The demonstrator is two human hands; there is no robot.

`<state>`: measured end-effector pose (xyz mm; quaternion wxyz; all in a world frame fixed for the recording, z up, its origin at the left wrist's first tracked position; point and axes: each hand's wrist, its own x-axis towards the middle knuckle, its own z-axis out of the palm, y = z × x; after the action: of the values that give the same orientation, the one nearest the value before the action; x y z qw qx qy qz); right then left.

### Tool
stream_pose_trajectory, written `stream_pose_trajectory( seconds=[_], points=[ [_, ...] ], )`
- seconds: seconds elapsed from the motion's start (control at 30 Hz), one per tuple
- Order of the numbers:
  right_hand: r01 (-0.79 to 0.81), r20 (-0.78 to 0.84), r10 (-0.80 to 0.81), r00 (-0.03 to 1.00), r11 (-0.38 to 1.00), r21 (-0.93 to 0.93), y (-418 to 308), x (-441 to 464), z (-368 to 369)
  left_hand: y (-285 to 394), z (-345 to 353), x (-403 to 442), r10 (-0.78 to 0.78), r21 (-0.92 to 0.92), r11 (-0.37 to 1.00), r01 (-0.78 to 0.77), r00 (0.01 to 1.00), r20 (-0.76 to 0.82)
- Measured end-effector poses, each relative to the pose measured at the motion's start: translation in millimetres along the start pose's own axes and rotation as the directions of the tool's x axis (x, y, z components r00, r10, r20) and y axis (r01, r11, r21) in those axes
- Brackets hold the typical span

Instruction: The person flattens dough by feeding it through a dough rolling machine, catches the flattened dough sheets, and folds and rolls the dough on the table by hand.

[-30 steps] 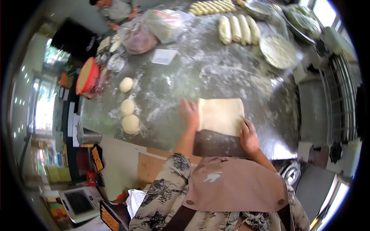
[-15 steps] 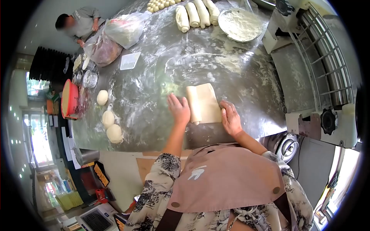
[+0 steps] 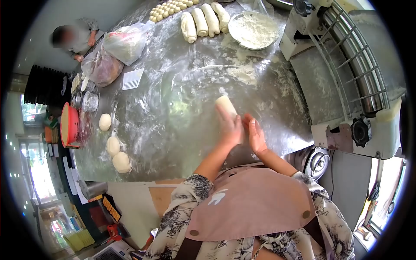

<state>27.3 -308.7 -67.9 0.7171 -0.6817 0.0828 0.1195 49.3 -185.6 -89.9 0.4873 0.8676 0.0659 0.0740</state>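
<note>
A short rolled-up piece of dough (image 3: pixel 225 104) lies on the floured metal table (image 3: pixel 173 151), partly covered by my left hand (image 3: pixel 231 125). That hand is blurred, its fingers stretched along the roll. Close beside it on the right, my right hand (image 3: pixel 256 133) has its fingers extended and the palm turned inward, near the roll's lower end. Whether the right hand touches the dough is hard to tell. Three round dough balls (image 3: pixel 113 146) sit in a line on the left part of the table.
Several dough rolls (image 3: pixel 210 21) and a bowl of flour (image 3: pixel 254 29) stand at the back. Plastic bags (image 3: pixel 125 43), a white scraper (image 3: pixel 133 79) and a red basin (image 3: pixel 69 125) are leftward. A roller machine (image 3: pixel 357 65) flanks the right edge. Another person (image 3: pixel 78 41) is at the far left.
The flat dough sheet has become a narrow roll. My hands have come closer together, the left one moving right onto the dough. The view has shifted to the right.
</note>
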Motion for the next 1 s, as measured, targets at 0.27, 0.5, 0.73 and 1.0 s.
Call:
stream_pose_trajectory(
  seconds=[0.27, 0.5, 0.73, 1.0],
  points=[
    [0.169, 0.023, -0.205, 0.979, 0.735, -0.657, -22, -18, 12, 34, -59, 50, 0.328, 0.140, 0.907, -0.398, 0.874, 0.359],
    [0.074, 0.024, -0.113, 0.993, 0.466, -0.882, -38, -25, 40, 42, -82, 110, 0.357, 0.076, 0.483, -0.873, 0.275, 0.893],
    [0.078, 0.031, -0.115, 0.993, 0.430, -0.900, -21, -9, 26, 19, -56, 132, 0.441, 0.082, 0.431, -0.899, 0.289, 0.850],
    [0.618, 0.564, -0.252, 0.786, 0.310, -0.723, -39, 32, 21, -43, -147, 71, 0.471, 0.313, 0.619, -0.721, 0.659, 0.587]
  ],
)
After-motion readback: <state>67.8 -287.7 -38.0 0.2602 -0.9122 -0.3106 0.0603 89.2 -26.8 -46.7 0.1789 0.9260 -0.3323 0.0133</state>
